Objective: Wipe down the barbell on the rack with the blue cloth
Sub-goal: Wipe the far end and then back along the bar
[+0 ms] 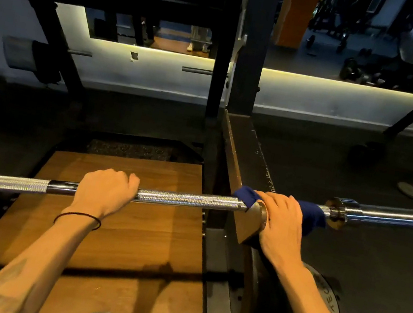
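The steel barbell (186,199) runs left to right across the view and rests on the rack's hook (249,227). My left hand (105,191) grips the knurled shaft, fingers curled over the top. The blue cloth (310,218) is wrapped over the bar just right of the hook, near the sleeve collar (337,211). My right hand (281,224) covers the cloth and holds it against the bar, with a corner of cloth poking out on its left side.
A black rack upright (248,53) rises just behind the bar, and its base beam runs toward me. A wooden platform (130,239) lies below. A weight plate (324,295) sits under my right forearm. A mirror on the far wall reflects gym gear.
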A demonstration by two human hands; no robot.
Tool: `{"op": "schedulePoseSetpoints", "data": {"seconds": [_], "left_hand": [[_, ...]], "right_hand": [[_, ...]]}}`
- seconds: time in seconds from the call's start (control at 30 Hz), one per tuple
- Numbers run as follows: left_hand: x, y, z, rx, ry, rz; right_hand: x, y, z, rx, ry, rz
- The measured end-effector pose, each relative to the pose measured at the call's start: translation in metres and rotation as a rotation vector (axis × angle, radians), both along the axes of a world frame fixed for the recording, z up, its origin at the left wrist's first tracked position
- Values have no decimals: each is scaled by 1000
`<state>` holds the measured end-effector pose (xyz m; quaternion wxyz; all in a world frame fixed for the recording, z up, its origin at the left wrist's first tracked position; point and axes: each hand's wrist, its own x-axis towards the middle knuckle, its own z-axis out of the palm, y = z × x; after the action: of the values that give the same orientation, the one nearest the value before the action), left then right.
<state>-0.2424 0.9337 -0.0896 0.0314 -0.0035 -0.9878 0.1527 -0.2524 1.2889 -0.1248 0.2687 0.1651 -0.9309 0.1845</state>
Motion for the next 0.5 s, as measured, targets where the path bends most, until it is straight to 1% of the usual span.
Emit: {"op": "schedulePoseSetpoints", "data": {"seconds": [0.03,0.07,0.1,0.17,0.2,0.27,0.3,0.33,0.4,0.43,0.47,0.5], "left_hand": [[3,1,-3,30,44,36],[6,0,-7,103,100,53],[8,1,-11,139,139,52],[10,0,-21,209,386,-51],[13,1,-25,243,457,-79],[18,6,-25,287,488,-79],[19,7,-27,290,491,-59],[19,8,-29,306,494,-41],[23,9,-34,378,523,-25],[26,10,-38,428,552,-29],[29,11,-43,488,586,-47],[33,13,-49,541,619,-80]], "right_hand": [[-1,6,0,21,-14,28],[-3,15,1,29,-44,29],[-7,27,-1,44,-63,-1],[-17,53,-5,60,-36,-122],[-20,62,-6,29,-21,-208],[-20,55,-8,-77,-16,-362],[-19,41,-9,-101,-18,-388],[-15,25,-12,-99,-11,-358],[-4,-1,-19,-49,-20,-146],[0,-4,-18,-12,-36,-32],[1,3,-15,38,-29,35],[-1,17,-13,92,-15,53]]}}
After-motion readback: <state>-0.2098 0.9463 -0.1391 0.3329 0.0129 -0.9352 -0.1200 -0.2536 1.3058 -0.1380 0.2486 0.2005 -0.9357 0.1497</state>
